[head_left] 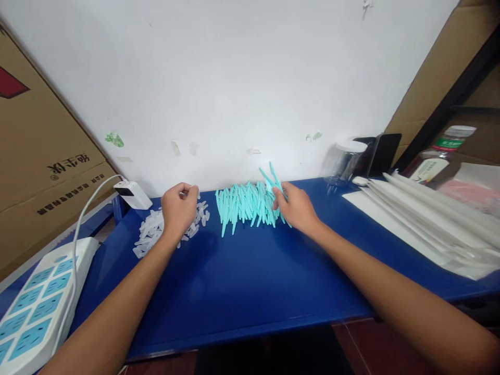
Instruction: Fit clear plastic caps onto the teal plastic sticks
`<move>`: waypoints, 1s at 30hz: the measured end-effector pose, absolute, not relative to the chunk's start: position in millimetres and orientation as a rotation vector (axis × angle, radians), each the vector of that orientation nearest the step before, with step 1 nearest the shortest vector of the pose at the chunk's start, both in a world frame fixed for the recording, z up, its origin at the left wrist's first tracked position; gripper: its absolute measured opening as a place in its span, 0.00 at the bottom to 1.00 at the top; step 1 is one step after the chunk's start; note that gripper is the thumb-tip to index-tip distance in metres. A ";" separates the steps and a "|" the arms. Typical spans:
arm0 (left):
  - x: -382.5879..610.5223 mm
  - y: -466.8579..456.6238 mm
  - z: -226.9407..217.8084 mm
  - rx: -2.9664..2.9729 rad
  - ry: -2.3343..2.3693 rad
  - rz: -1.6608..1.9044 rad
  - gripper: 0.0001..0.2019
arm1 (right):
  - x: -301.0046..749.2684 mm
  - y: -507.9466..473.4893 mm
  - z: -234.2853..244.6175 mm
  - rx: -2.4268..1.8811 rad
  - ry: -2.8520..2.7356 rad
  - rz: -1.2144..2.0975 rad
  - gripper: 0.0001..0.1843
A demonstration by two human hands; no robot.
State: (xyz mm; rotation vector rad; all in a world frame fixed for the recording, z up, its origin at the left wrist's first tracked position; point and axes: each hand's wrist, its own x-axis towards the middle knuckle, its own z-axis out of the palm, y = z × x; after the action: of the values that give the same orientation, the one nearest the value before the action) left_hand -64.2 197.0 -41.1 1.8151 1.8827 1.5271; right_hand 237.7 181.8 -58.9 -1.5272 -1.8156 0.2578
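My left hand point(180, 208) is above a loose pile of small translucent plastic pieces point(150, 232) on the left of the table. Its thumb and fingers are pinched together, and a bit of a translucent piece point(198, 196) shows at the fingertips. My right hand point(292, 204) is at the right end of a row of slim turquoise plastic sticks point(242, 203), tapered and heaped side by side. Its fingers are closed around turquoise sticks point(274, 177), two of which point up and cross. Their lower ends are hidden by the hand.
A blue table point(242, 291) meets a white wall. On the left are a white power strip point(39, 302), a cabled white charger point(133, 194) and a cardboard box point(47, 156). On the right are a clear jar point(344, 164), stacked white envelopes point(422, 224) and a bottle point(433, 156).
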 end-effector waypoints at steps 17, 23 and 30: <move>-39.2 185.2 -63.4 2.767 1.579 0.929 0.19 | 257.9 217.1 -69.7 -1.658 -1.660 0.397 0.22; -29.0 177.6 -78.9 2.688 1.389 0.800 0.31 | 256.9 205.9 -64.4 -1.762 -1.744 0.282 0.19; -36.6 186.5 -95.0 2.597 1.422 0.572 0.50 | 260.3 197.7 -61.2 -1.870 -1.829 -0.020 0.28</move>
State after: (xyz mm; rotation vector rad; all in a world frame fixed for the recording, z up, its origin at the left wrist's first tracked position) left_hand -36.6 186.5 -95.0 2.5969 1.4218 0.5718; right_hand 260.3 197.7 -61.2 -1.8703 -1.8287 -0.0199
